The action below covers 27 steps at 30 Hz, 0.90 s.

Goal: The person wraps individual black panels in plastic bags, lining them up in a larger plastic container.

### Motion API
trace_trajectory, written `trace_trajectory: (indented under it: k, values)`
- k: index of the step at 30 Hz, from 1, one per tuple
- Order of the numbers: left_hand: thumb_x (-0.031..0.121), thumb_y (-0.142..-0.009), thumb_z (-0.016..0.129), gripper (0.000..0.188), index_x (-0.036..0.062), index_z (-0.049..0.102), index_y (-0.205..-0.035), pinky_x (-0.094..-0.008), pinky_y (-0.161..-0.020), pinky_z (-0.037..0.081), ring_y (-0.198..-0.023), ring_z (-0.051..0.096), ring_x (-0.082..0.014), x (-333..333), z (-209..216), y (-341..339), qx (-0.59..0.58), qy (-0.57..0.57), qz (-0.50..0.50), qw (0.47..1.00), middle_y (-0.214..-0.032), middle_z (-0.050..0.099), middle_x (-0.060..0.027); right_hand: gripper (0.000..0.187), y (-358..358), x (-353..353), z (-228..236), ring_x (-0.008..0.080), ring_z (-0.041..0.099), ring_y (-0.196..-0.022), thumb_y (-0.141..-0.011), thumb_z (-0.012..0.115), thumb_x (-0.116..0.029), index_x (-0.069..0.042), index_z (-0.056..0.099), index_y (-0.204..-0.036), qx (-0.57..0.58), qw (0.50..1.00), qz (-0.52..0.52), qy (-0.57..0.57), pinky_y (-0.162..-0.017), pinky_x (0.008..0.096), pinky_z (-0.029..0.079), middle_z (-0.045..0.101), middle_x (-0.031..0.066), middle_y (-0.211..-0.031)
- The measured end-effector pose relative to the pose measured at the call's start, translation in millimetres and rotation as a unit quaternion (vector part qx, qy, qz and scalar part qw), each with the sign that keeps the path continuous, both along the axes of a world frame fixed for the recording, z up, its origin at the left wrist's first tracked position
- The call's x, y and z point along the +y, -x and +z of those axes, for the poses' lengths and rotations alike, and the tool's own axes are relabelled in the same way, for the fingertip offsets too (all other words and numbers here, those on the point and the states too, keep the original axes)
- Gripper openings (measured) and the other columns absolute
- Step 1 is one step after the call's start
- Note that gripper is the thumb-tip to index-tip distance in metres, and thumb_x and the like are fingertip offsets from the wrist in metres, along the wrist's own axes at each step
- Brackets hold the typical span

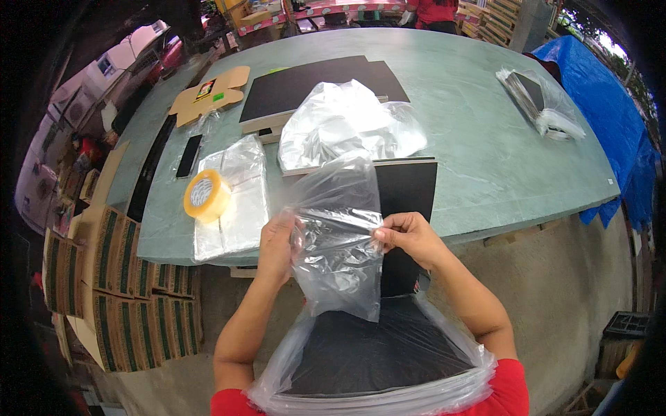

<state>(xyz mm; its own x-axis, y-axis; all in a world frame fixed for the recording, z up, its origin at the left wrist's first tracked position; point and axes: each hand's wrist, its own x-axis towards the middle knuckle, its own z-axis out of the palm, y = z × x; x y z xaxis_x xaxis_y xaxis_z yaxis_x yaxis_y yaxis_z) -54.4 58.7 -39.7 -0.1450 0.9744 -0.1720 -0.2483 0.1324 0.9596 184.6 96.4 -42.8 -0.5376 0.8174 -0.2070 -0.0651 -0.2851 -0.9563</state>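
Observation:
A clear plastic bag (338, 267) hangs between my two hands, creased and see-through. My left hand (279, 244) is closed on its left edge, with some fingers hidden behind the film. The thumb and fingers of my right hand (411, 237) pinch the bag's right edge. Just below it, close to my body, lies a stack of black sheets in clear plastic bags (368, 357). Behind the held bag, black boards (408, 191) rest at the table's near edge. A loose heap of clear plastic bags (340, 125) sits beyond them.
The green table (479, 166) holds a tape roll (208, 196) on flat plastic bags (243, 184), a phone (188, 156), unfolded cardboard (208, 97), stacked black boards (298, 87) and a bagged bundle (538, 104). Cartons (125, 291) stand lower left; a blue tarp (590, 104) hangs right. Another person (437, 12) is behind.

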Motion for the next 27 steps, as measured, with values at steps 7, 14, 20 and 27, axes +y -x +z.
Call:
trace_trajectory:
  k: [7, 14, 20, 27]
  values:
    - [0.007, -0.079, 0.054, 0.020, 0.0024, 0.049, -0.098, -0.0203, -0.063, 0.040, -0.076, 0.049, -0.0072, 5, 11, 19, 0.187, -0.128, 0.024, 0.974, -0.084, 0.051, -0.0031, 0.012, 1, 1, -2, 0.0089, 0.051, -0.057, -0.078, 0.060, -0.012, -0.002, 0.059, -0.072, 0.055, 0.998, -0.016, -0.003, -0.056, 0.0227, 0.042, 0.058, 0.0035, -0.064]
    - [0.018, -0.077, 0.061, 0.015, 0.0030, 0.058, -0.081, -0.0201, -0.052, 0.039, -0.057, 0.048, -0.0067, -18, 45, -25, 0.258, -0.085, -0.215, 0.938, -0.063, 0.054, 0.0012, 0.018, 9, -10, 10, 0.0079, 0.053, -0.064, -0.074, 0.065, -0.016, 0.000, 0.060, -0.078, 0.093, 0.995, 0.018, 0.034, -0.059, 0.0210, 0.042, 0.060, 0.0041, -0.071]
    - [0.020, -0.076, 0.061, 0.016, 0.0048, 0.059, -0.080, -0.0186, -0.045, 0.040, -0.051, 0.050, -0.0056, -10, 18, -9, 0.155, -0.005, -0.139, 0.978, -0.063, 0.056, -0.0002, 0.020, 7, -12, 11, 0.0100, 0.048, -0.057, -0.084, 0.052, -0.020, -0.006, 0.050, -0.071, 0.355, 0.919, 0.062, 0.159, -0.056, 0.0237, 0.040, 0.052, 0.0005, -0.064]
    - [0.015, -0.081, 0.051, 0.014, 0.0051, 0.052, -0.091, -0.0282, -0.073, 0.038, -0.078, 0.048, -0.0145, -32, 70, 6, 0.272, -0.361, 0.167, 0.876, -0.089, 0.052, -0.0073, 0.014, 3, -19, 23, 0.0111, 0.048, -0.074, -0.077, 0.060, -0.017, -0.004, 0.060, -0.072, 0.154, 0.984, 0.033, -0.082, -0.066, 0.0250, 0.039, 0.053, 0.0041, -0.082]
